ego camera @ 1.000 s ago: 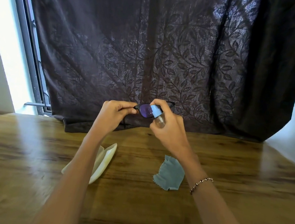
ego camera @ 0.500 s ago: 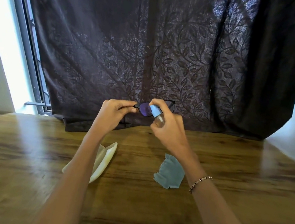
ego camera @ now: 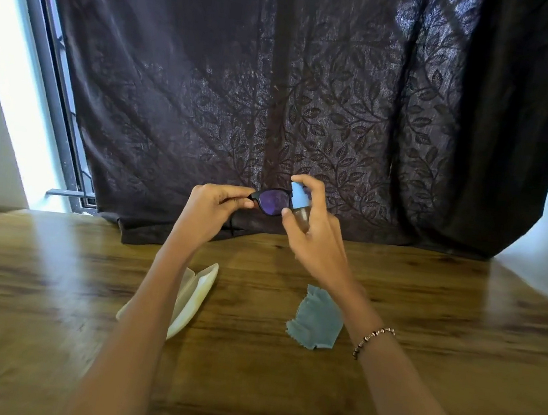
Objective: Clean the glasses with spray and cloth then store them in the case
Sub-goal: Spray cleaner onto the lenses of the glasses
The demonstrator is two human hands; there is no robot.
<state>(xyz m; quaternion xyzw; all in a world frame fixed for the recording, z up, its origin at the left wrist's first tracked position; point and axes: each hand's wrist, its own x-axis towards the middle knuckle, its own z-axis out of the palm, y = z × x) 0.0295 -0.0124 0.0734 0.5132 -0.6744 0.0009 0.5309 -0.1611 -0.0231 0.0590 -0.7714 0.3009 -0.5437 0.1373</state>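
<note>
Hanging behind everything, a dark curtain [ego camera: 280, 87] with a woven leaf pattern fills the upper part of the view, its hem lying on the far edge of a wooden table [ego camera: 417, 380] with a streaked brown grain. On the table, partly hidden under the left forearm, a pale cream glasses case [ego camera: 198, 296] lies open, its two shells spread apart. Near it to the right, well below the hands, a crumpled blue-grey cloth [ego camera: 315, 319] with a zigzag edge rests flat on the wood. A beaded bracelet [ego camera: 372, 340] circles the right wrist.

Above the table's far edge, the left hand [ego camera: 211, 211] pinches the glasses [ego camera: 271, 200] at their left corner, fingers closed tight on the frame. The glasses are black-rimmed, and the one lens that shows has a violet sheen; the other lens is hidden. The right hand [ego camera: 314, 233] is wrapped around a small spray bottle [ego camera: 298, 205], clear in the body with a light blue top, forefinger curled over that top, held just beside the lens.
</note>
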